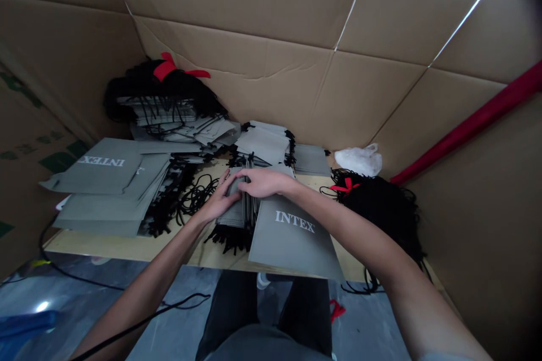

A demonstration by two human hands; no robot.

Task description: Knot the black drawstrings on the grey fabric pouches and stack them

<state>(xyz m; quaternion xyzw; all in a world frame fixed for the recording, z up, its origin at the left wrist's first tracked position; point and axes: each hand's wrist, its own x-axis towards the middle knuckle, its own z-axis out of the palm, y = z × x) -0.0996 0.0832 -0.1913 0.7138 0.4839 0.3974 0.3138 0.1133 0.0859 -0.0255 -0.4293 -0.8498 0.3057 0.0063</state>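
In front of me is a bundle of small grey drawstring bags (231, 217), with black cord ends gathered at its near edge. My left hand (222, 197) is closed around the left side of the bundle, the thumb pointing inward. My right hand (266, 181) is closed on the same bundle from the right, its fingertips meeting the left fingers at the top. Several bags stand on edge between the hands. Beneath my right forearm lies a larger flat grey bag (292, 242) with INTEX printed on it.
Larger INTEX bags (105, 172) are piled at the left. Corded bags (262, 143) are stacked behind my hands. Black cord bundles with red ties lie at the back left (156, 87) and right (381, 211). A white plastic bag (359, 159) sits by the cardboard wall (237, 56).
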